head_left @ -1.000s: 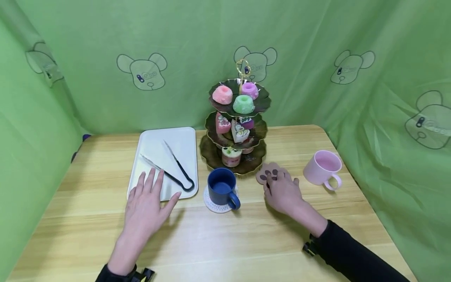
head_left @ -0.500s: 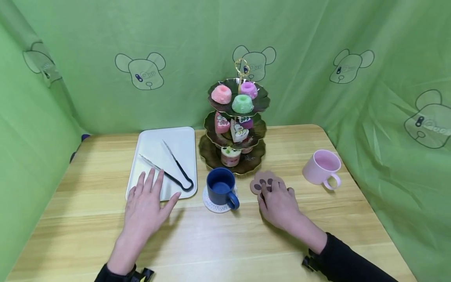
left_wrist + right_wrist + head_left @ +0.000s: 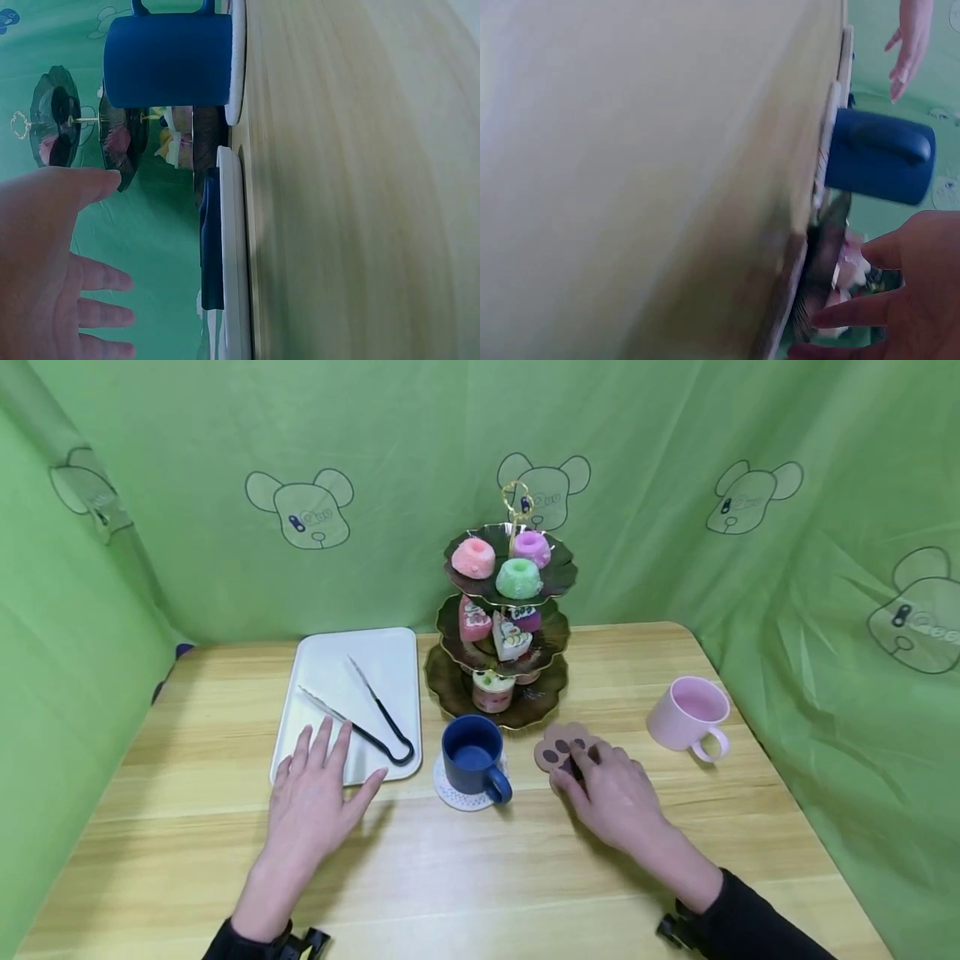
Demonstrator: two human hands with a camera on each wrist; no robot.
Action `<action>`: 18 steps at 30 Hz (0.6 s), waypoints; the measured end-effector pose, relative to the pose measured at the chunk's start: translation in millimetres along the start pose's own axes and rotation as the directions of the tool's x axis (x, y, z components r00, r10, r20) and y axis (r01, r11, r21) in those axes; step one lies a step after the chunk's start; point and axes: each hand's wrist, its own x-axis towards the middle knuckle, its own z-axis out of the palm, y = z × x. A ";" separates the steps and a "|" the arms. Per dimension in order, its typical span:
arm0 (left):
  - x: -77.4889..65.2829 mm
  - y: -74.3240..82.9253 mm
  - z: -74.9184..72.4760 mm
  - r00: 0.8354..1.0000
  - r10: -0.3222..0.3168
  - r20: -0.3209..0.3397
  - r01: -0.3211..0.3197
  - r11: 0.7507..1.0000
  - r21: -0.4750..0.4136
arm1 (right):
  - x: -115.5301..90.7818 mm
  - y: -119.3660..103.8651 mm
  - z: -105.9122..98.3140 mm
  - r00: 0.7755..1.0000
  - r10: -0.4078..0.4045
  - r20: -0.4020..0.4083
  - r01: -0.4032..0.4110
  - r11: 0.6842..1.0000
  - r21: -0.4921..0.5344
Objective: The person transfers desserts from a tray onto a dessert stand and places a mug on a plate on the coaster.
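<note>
My left hand (image 3: 311, 802) hovers with spread fingers over the near left corner of a white tray (image 3: 315, 652). Black-handled metal tongs (image 3: 386, 727) lie on that tray, just past the fingertips. My right hand (image 3: 615, 797) is at a brown paw-shaped coaster (image 3: 551, 745), which lies flat on the table and is partly covered by the fingers. In the right wrist view its thumb and fingers (image 3: 855, 309) are apart, near the coaster's edge (image 3: 784, 300). Between the hands a blue mug (image 3: 471, 756) stands upright on a round white patterned coaster (image 3: 456, 802).
A three-tier dark cake stand (image 3: 442, 689) with toy cakes and desserts rises behind the blue mug. Toward the right edge stands a pink mug (image 3: 686, 714), handle toward me. Green curtains (image 3: 405, 460) with bear drawings hang behind and beside the wooden table (image 3: 450, 893).
The paw-shaped coaster has slid slightly left and toward me under my right hand. Since then the right hand's fingers have loosened and it has shifted right. The left hand stays put.
</note>
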 end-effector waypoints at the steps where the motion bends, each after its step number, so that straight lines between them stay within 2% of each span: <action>1: 0.2 -0.2 -0.1 1.000 0.001 0.000 -0.001 1.000 0.001 | 0.7 3.6 -4.2 1.000 0.000 -0.022 0.000 1.000 0.009; 7: -0.6 -0.5 1.0 1.000 0.007 -0.012 -0.007 1.000 0.004 | 2.1 34.8 -39.2 0.983 0.007 -0.184 -0.004 1.000 0.016; 10: -0.9 -0.6 1.7 1.000 0.009 -0.017 -0.008 1.000 0.007 | 0.6 54.0 -55.8 0.963 0.045 -0.264 -0.045 0.999 0.009; 13: -1.0 -0.9 1.7 1.000 0.008 -0.015 -0.008 1.000 0.008 | -3.9 74.2 -66.1 0.940 0.119 -0.320 -0.117 0.993 0.025; 15: -0.8 -1.0 1.6 1.000 0.008 -0.015 -0.008 1.000 0.009 | -8.7 88.7 -69.1 0.927 0.181 -0.329 -0.178 0.983 0.039; 18: -0.2 -1.4 1.2 1.000 0.011 -0.021 -0.010 1.000 0.016 | -18.6 108.8 -70.2 0.916 0.283 -0.283 -0.279 0.959 0.057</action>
